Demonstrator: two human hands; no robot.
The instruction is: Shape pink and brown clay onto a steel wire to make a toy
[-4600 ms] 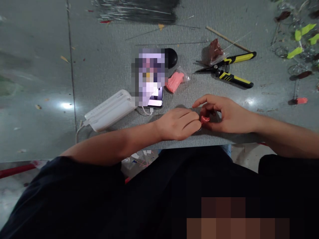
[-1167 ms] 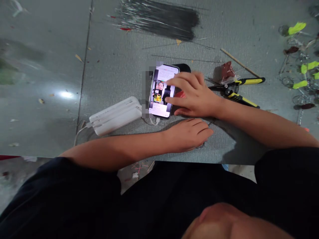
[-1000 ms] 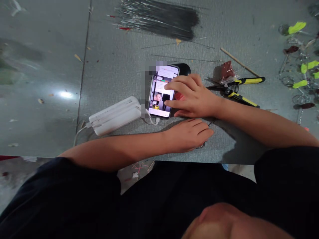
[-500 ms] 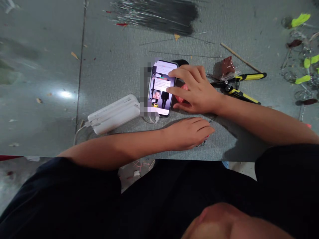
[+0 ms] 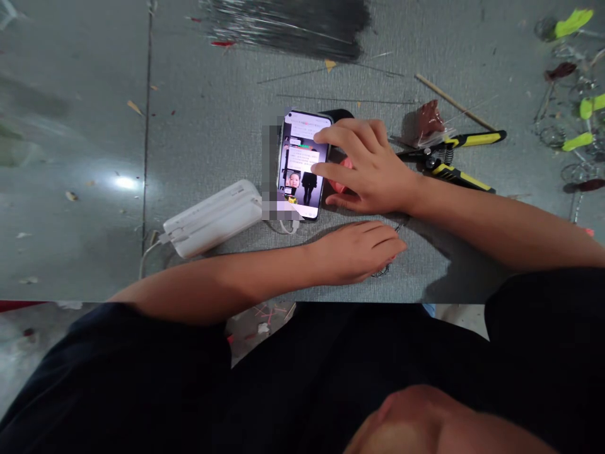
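Observation:
A lit phone rests propped at the middle of the table, a white cable plugged into its lower end. Over its right edge reaches my right hand, fingers spread, two fingertips at the screen. Under that palm a round red thing partly shows. My left hand lies on the table below the phone, fingers bent down and closed together. Dark thin wire and a bit of red peek out beneath its fingers; what it holds is mostly hidden.
A white power bank lies left of the phone. To the right are yellow-black pliers, a brown lump in plastic and a wooden stick. A bundle of dark wires lies at the back; wire pieces with yellow-green parts sit far right.
The view has shifted slightly, so the table things sit a little differently in it. Both hands keep nearly the same pose, the right one still at the phone screen.

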